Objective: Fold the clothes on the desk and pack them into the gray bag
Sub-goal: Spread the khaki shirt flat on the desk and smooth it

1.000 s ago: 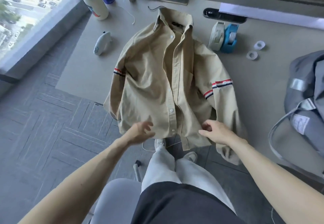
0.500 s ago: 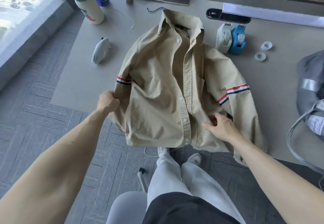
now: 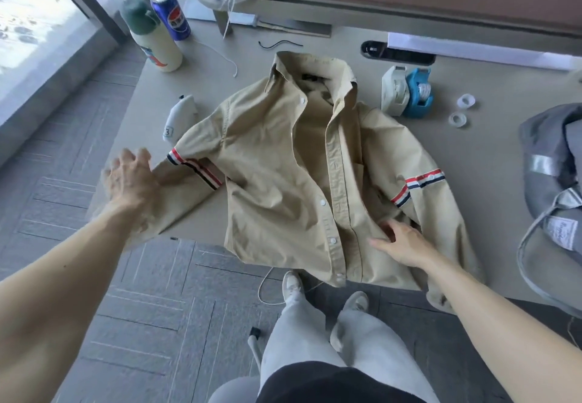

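A beige button shirt (image 3: 277,188) with red, white and navy sleeve stripes lies face up on the gray desk (image 3: 252,65), collar at the far side and hem over the near edge. Its left sleeve (image 3: 189,179) is stretched out flat toward the left. My left hand (image 3: 132,179), blurred, rests on that sleeve with fingers spread. Over on the shirt's lower right front, my right hand (image 3: 400,242) presses flat beside the button placket. The gray bag (image 3: 541,163) lies open at the desk's right edge, clear of both hands.
A cream bottle (image 3: 154,40) and a blue can (image 3: 170,15) stand at the far left corner. A small white gadget (image 3: 179,116) lies by the left shoulder. Two tape dispensers (image 3: 406,90) and two clear tape rolls (image 3: 461,109) sit right of the collar. My legs are under the desk's near edge.
My left hand went from the hem to the left sleeve, and that sleeve now lies stretched out leftward. My right hand stayed on the lower right front.
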Motion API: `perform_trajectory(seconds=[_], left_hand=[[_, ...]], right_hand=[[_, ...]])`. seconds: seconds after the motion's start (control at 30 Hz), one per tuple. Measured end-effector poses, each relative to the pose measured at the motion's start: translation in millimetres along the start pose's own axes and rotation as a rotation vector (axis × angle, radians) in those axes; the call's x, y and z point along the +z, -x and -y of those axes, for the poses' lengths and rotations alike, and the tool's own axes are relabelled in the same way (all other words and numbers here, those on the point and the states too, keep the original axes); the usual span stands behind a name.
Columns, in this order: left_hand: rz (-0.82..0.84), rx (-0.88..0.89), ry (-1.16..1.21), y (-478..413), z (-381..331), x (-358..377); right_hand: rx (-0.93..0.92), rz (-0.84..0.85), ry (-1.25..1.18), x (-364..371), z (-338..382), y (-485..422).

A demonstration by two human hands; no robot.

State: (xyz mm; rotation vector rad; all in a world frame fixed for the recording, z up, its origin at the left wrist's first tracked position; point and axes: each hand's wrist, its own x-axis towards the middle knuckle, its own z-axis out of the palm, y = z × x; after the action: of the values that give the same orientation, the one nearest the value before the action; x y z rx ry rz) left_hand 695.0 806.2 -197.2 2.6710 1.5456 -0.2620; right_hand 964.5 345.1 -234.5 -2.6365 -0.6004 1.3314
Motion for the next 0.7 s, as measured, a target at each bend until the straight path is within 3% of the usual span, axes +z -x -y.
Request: perform_trajectory(seconds=[0.1,0.2,0.27,0.4,0.53,0.7], left_hand=[[0.015,0.106,0.148,27.0,-51.7,18.8],[0.198,0.129,0.387,62.5,-109.1,32.9],[0.303,0.164,0.464,86.4,-142.3,43.9],[0.311,0.283,0.438,126.2,-195.1,60.2],[0.442,0.332,0.261,146.7,-212.3,86.3],[0.441,0.330,0.167,146.8,-195.7,105.4]], right_hand=[[-0.074,-0.147,-0.063,-10.0,-12.9,8.4],[-0.123,-0.512,-0.179,-25.2,-35.9,21.0],[-0.062,-0.688,-0.164,-36.8,-55.1,28.3],[0.224,-0.482,-0.049,-49.8,-90.9,27.7],[0.178,-0.479,-0.067,-68.8,-122.4,18.1],[0.106,-0.577,-0.027,-143.7,-170.0,6.7]])
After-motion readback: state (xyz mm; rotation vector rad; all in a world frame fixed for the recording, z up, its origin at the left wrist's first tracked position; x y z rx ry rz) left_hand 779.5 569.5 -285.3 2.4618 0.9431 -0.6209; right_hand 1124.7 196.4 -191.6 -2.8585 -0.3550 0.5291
